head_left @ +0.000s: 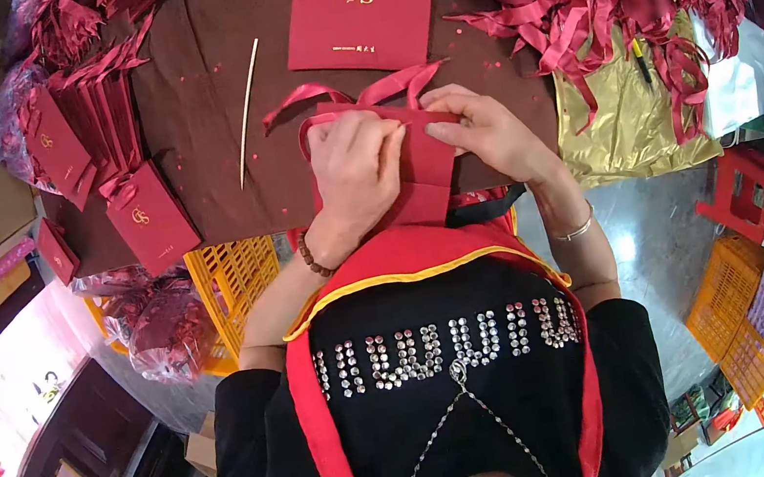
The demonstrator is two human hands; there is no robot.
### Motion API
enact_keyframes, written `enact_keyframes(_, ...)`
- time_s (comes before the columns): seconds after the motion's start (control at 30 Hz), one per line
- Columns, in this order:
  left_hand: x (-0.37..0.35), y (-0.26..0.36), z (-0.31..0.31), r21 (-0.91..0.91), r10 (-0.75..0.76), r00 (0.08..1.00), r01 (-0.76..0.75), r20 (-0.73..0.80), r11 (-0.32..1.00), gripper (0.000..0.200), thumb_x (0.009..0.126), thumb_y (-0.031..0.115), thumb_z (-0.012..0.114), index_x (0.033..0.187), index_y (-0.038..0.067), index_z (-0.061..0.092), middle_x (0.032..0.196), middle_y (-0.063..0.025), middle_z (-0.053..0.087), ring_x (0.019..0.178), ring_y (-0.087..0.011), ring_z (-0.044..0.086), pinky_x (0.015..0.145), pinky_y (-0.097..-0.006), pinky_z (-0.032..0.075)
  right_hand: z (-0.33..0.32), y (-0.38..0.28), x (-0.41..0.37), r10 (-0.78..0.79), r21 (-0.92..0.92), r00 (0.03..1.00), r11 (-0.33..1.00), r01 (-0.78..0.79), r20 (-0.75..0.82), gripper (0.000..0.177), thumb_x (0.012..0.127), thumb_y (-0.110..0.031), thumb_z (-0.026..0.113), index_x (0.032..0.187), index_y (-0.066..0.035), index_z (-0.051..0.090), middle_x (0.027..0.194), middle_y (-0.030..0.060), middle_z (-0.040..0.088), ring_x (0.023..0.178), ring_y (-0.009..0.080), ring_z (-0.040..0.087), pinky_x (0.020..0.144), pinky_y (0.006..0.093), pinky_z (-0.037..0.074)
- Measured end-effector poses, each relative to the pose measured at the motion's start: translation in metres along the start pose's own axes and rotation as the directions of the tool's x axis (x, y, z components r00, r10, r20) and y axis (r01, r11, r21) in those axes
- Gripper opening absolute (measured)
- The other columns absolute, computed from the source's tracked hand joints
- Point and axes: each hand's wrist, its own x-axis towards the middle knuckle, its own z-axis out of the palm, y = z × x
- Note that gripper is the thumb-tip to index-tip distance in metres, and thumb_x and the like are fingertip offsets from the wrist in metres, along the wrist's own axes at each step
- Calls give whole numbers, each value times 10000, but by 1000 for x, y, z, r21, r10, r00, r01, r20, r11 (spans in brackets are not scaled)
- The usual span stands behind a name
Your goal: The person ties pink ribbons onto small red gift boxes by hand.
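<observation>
rhinestone-lettered black shirt (470, 428), red apron (395, 258) over it. past these, by the table's near edge: red paper bag (422, 165), ribbon (310, 90) at its top. right hand (484, 129) pinches its upper right side; left hand (353, 164) curled over its top, grip hidden, cannot tell. thin wooden stick (249, 113) lies to the left.

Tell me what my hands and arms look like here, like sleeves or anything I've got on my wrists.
Your left hand is ungloved, with a dark brown beaded bracelet at the wrist. Your right hand is ungloved too, with a thin silvery bangle. Both black sleeves are short, leaving the forearms bare.
</observation>
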Motion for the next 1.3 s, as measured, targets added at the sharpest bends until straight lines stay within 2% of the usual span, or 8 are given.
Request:
enact_keyframes(0.17,3,-6,-11,49,-82,996,83,-33,995,80,754,92,675,797,96,607,777,-25,580,711,-189,551,675,-336,339,0,5,4,27,22,1000,999,-27,16,315,887,-184,573,1151,-13,586,1189,-1,480,920,73,500,744,226,433)
enact_keyframes(0.53,3,4,-1,78,44,999,-46,26,996,108,729,103,682,775,103,584,756,-11,537,716,-179,532,684,-354,324,0,2,5,26,33,999,999,-27,24,326,886,-177,574,1165,-9,582,1155,2,498,902,68,507,729,218,433)
enact_keyframes(0.6,4,6,-3,115,52,997,-59,55,992,113,721,99,677,755,97,569,739,-17,519,704,-186,525,684,-358,325,1,4,6,0,17,1000,1000,0,12,317,870,-167,578,1131,12,586,1126,54,516,916,134,543,721,258,467)
enact_keyframes(0.97,6,11,4,211,168,983,-180,72,961,117,692,86,631,693,88,514,715,-49,472,669,-207,496,643,-363,320,-2,8,5,-29,6,999,1000,29,18,271,878,-143,569,1109,-5,607,1118,23,510,886,77,502,713,219,423)
enact_keyframes(1.03,6,12,2,197,126,986,-146,110,969,116,726,83,662,790,90,565,766,-39,527,703,-211,533,690,-365,339,-1,7,4,-34,15,999,999,34,12,262,879,-139,567,1100,-5,611,1114,24,510,867,75,500,711,219,422)
enact_keyframes(1.17,6,10,2,200,128,985,-150,116,968,116,726,83,661,791,89,564,762,-40,525,704,-210,533,689,-362,336,3,1,1,-5,46,1000,999,4,13,284,878,-116,560,1137,-2,572,1119,32,493,871,77,504,703,222,450)
enact_keyframes(1.23,5,6,6,223,180,981,-192,75,956,109,697,93,617,689,93,509,719,-50,467,668,-208,488,645,-364,322,7,2,-1,7,83,1000,996,-8,9,297,877,-109,559,1154,-1,553,1121,35,487,878,79,508,700,228,466)
enact_keyframes(1.3,4,9,2,233,160,982,-180,105,956,100,719,94,633,742,90,535,748,-46,500,686,-208,509,670,-366,329,8,7,0,-18,128,1000,992,17,8,322,872,-94,554,1177,2,515,1141,36,469,873,77,516,695,243,491)
